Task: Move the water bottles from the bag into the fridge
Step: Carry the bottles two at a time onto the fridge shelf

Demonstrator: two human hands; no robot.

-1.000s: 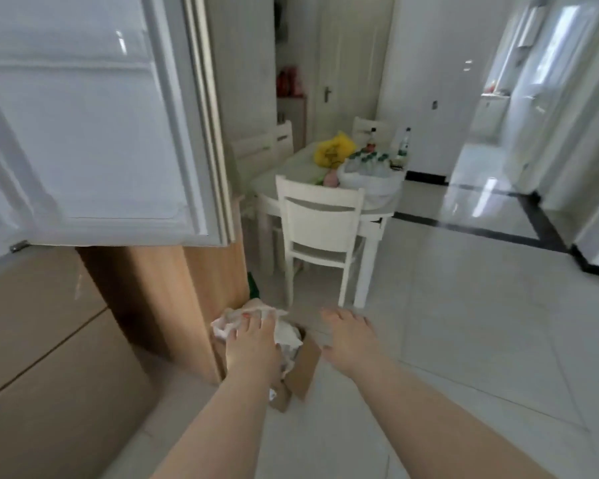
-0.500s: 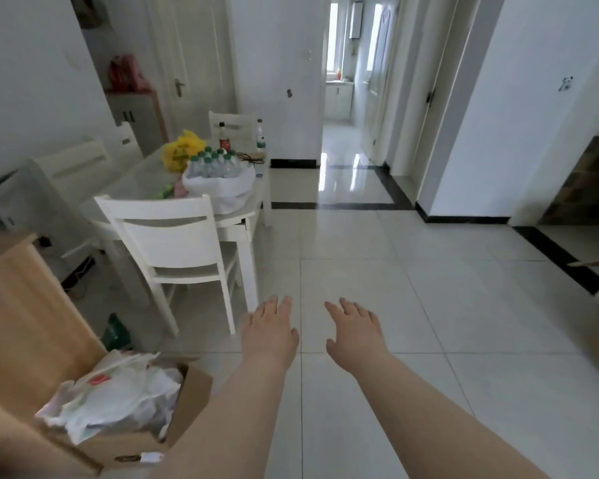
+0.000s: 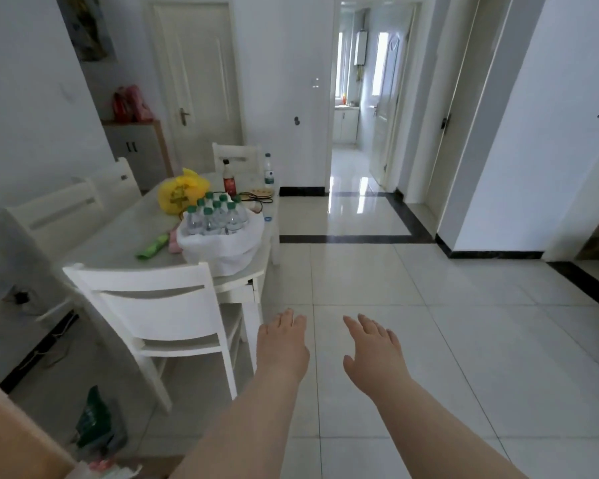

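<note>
A white plastic bag (image 3: 222,248) stands on the white dining table (image 3: 118,248) near its right edge. Several clear water bottles with green caps (image 3: 215,216) stand upright in it. My left hand (image 3: 282,344) and my right hand (image 3: 374,350) hover palm-down over the tiled floor, fingers straight, holding nothing. Both are well short of the table, with the bag ahead and to the left. The fridge is out of view.
A white chair (image 3: 163,312) stands at the table's near end, between me and the bag. On the table lie a yellow bag (image 3: 182,193), a dark sauce bottle (image 3: 228,183), another water bottle (image 3: 268,171) and a green packet (image 3: 153,247). A wooden cabinet corner (image 3: 14,433) is at lower left.
My view has swung from the open fridge door and the cardboard box toward the table, which now looks nearer. Both hands stay held out and empty.
</note>
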